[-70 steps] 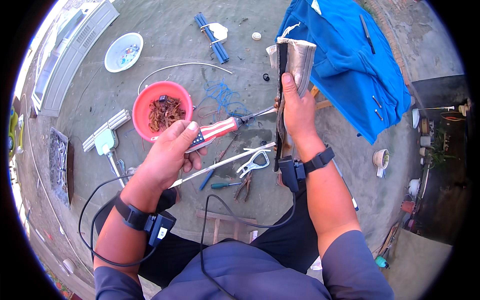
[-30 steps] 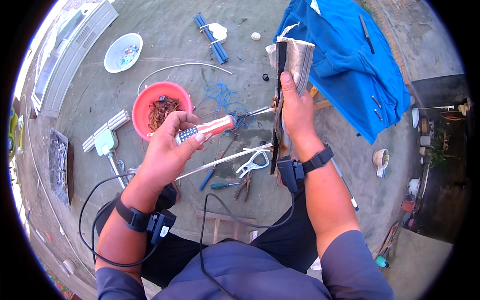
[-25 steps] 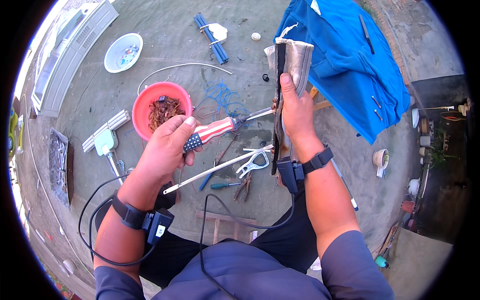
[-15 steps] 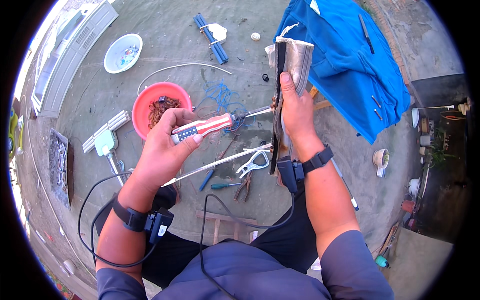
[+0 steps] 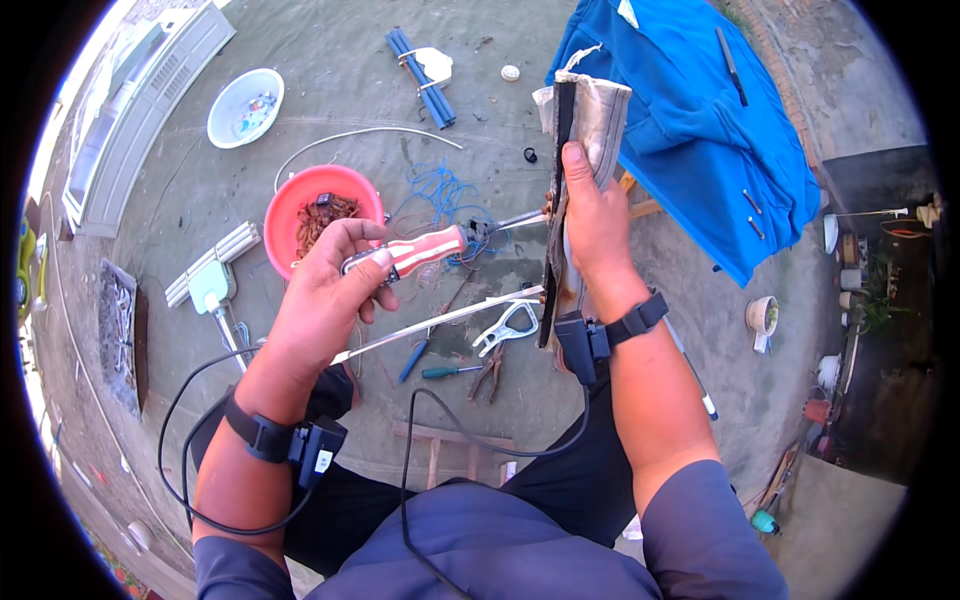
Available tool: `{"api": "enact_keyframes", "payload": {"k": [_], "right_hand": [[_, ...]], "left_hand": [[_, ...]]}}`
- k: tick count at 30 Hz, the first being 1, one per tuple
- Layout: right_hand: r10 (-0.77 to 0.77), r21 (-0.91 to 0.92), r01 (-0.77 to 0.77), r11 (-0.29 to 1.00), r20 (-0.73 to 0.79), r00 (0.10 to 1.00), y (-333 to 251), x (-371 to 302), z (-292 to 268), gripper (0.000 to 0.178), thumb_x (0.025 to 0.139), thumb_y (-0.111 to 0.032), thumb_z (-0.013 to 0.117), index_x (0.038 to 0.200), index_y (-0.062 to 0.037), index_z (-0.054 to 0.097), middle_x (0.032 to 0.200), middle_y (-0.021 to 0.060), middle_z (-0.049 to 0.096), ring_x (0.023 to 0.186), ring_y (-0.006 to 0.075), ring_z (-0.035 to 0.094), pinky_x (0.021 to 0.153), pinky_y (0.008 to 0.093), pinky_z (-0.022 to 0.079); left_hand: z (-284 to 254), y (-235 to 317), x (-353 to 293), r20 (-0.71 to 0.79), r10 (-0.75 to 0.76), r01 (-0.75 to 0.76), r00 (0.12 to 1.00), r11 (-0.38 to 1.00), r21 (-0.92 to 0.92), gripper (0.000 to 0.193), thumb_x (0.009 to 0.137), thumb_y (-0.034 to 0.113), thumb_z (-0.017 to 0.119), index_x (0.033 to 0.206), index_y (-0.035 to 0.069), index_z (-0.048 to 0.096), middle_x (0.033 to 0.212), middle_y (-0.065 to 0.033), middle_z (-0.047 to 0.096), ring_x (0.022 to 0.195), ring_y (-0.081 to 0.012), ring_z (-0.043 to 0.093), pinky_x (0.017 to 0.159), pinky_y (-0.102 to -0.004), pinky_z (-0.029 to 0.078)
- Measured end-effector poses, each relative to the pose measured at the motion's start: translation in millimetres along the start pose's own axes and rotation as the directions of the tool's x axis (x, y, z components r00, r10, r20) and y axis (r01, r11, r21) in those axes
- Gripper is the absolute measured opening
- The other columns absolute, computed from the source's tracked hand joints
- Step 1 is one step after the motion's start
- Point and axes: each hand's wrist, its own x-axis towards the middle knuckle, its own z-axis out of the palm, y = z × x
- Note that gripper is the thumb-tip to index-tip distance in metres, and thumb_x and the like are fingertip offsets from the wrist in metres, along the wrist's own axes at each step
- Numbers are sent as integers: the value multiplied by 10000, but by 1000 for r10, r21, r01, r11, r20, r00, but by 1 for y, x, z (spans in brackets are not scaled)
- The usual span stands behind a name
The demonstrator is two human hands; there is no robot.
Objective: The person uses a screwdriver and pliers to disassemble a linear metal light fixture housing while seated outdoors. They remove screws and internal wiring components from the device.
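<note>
Head view shows the left hand (image 5: pixel 336 278) clamped on a screwdriver (image 5: pixel 430 248), its shank (image 5: pixel 519 221) pointing at a black-edged piece (image 5: pixel 557 240). The right hand (image 5: pixel 597 225) grips that piece.

A navy shirt (image 5: pixel 480 540), black trousers (image 5: pixel 602 440) and cabled black wristbands (image 5: pixel 640 316) are worn

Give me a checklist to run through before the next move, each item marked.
1. Left hand on the red-and-white screwdriver: ok, thumb and fingers on its handle.
2. Right hand gripping the pale, dark-edged piece: ok.
3. Screwdriver tip seated: cannot tell, too small to make out.
4. Right wrist's black cable clear of the screwdriver: ok, it loops below.
5. Loose tools off the ground: not ok, pliers and a green-handled screwdriver lie there.
</note>
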Motion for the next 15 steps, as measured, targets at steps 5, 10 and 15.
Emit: {"api": "enact_keyframes", "payload": {"k": [5,10,15], "right_hand": [[16,9,-16,1000,-2,1000,-6,-3,1,537,915,-548,609,969,-14,602,736,33,561,623,108,564,556,260,474],[4,-2,-4,1000,12,1000,0,0,2,539,914,-545,611,974,-9,601,750,34,561,632,109,566,558,262,482],[5,-19,-5,1000,25,1000,2,0,-1,542,918,-537,612,1000,-2,604,779,34,560,656,109,567,564,264,489]], "left_hand": [[-8,3,2,69,-168,170,983,985,-29,311,986,220,557,1225,33,489,1007,-61,597,698,-88,597,593,-210,455],[5,-15,4,-103,191,-175,976,974,145,295,1017,281,495,1180,36,510,889,-50,618,636,-84,589,526,-188,438],[-6,9,1,65,-235,238,970,970,-48,319,1026,320,453,1109,39,577,736,-37,626,511,-88,556,459,-189,419]]}}
